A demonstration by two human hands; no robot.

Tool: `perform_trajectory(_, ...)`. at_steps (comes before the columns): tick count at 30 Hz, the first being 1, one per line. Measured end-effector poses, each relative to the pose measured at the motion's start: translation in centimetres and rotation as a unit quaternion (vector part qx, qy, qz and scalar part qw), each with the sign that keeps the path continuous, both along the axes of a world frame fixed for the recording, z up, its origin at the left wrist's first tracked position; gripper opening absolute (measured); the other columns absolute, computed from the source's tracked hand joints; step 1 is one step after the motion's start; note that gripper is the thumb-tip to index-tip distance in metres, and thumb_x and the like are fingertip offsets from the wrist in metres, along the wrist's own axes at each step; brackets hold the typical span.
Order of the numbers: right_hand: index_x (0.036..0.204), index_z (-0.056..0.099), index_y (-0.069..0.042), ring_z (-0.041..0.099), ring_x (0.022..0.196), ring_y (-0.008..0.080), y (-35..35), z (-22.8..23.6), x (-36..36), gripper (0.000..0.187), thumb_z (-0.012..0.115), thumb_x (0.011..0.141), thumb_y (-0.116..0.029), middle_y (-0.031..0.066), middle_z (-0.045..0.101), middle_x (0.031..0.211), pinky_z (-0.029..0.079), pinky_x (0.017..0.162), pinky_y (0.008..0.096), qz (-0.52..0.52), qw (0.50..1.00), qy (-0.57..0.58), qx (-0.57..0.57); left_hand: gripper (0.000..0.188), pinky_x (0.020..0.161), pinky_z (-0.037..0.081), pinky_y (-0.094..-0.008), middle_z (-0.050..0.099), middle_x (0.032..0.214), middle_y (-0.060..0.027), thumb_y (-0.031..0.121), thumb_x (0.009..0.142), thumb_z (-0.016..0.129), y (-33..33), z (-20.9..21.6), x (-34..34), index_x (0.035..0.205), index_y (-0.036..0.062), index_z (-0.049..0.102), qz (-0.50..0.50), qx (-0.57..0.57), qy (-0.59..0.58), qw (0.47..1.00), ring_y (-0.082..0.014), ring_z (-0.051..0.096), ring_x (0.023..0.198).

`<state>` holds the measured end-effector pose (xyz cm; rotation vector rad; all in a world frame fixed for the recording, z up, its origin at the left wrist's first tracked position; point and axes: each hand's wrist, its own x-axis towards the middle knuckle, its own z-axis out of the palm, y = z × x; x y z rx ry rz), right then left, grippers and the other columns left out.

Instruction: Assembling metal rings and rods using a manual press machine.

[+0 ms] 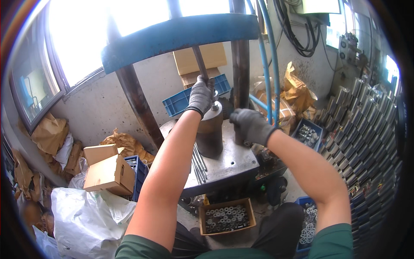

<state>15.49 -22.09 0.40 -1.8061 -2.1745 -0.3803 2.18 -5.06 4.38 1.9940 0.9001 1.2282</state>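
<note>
A blue press frame point(181, 41) spans the top, and a dark metal rod point(199, 60) slants down from its crossbeam. My left hand point(201, 96), in a grey glove, is wrapped round the rod's lower end. Just below it, a thick metal cylinder point(210, 136) with a small stud on top stands upright on the steel press table point(233, 162). My right hand point(253, 126), also gloved, is closed beside the right column point(239, 73); whatever its fingers hold is hidden. Several thin metal rods point(199, 163) lie on the table left of the cylinder.
Between my knees sits a cardboard box point(227, 233) of small metal parts. Blue bins point(307, 134) of parts stand at right, beside a tall stack of metal tubes point(358, 129). Blue hoses point(272, 64) hang near the right column. White sacks point(88, 222) and an open carton point(110, 172) lie left.
</note>
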Motion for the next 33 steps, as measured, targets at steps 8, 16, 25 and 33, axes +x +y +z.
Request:
perform_trajectory(8, 0.099, 0.074, -0.008, 0.072, 0.099, 0.0332, -19.8, 2.0, 5.4, 0.026, 0.066, 0.093, -0.032, 0.0138, 0.073, 0.1, 0.058, 0.088, 0.0476, -0.036, 0.953, -0.167, -0.25, 0.031, 0.065, 0.054, -0.0385, 0.064, 0.078, -0.0082, 0.036, 0.111, 0.055, 3.7, -1.5, 0.3, 0.117, 0.0053, 0.056, 0.046, 0.052, 0.034, 0.997, -0.0194, 0.064, 0.07)
perform_trajectory(16, 0.102, 0.075, -0.006, 0.071, 0.098, 0.0359, -29.4, -1.5, 10.5, 0.022, 0.073, 0.088, -0.022, 0.0167, 0.073, 0.108, 0.058, 0.086, 0.0454, -0.126, 0.98, 0.021, -0.154, 0.032, 0.067, 0.055, -0.0378, 0.065, 0.078, -0.008, 0.037, 0.111, 0.055, 1.3, -1.2, -0.2, 0.117, 0.0057, 0.057, -0.01, -0.01, -0.054, 0.998, -0.019, 0.065, 0.071)
perform_trajectory(25, 0.117, 0.068, -0.005, 0.071, 0.098, 0.0379, -18.5, 1.1, 13.2, 0.036, 0.078, 0.082, -0.007, 0.0192, 0.067, 0.117, 0.06, 0.086, 0.0433, -0.106, 0.95, -0.025, 0.292, 0.035, 0.067, 0.057, -0.0393, 0.069, 0.079, -0.0107, 0.04, 0.111, 0.054, 0.4, -0.4, -0.1, 0.116, 0.0051, 0.058, 0.037, 0.033, 0.024, 0.998, -0.0229, 0.069, 0.072)
perform_trajectory(33, 0.146, 0.055, -0.007, 0.069, 0.112, 0.0377, -12.9, 3.6, 14.8, 0.067, 0.081, 0.085, -0.017, 0.0208, 0.06, 0.133, 0.059, 0.097, 0.0439, -0.17, 0.943, 0.058, 0.28, 0.04, 0.065, 0.057, -0.0395, 0.068, 0.08, -0.0117, 0.042, 0.111, 0.051, 0.0, 0.7, 0.7, 0.12, 0.0045, 0.058, 0.044, 0.031, 0.074, 0.996, -0.022, 0.069, 0.07)
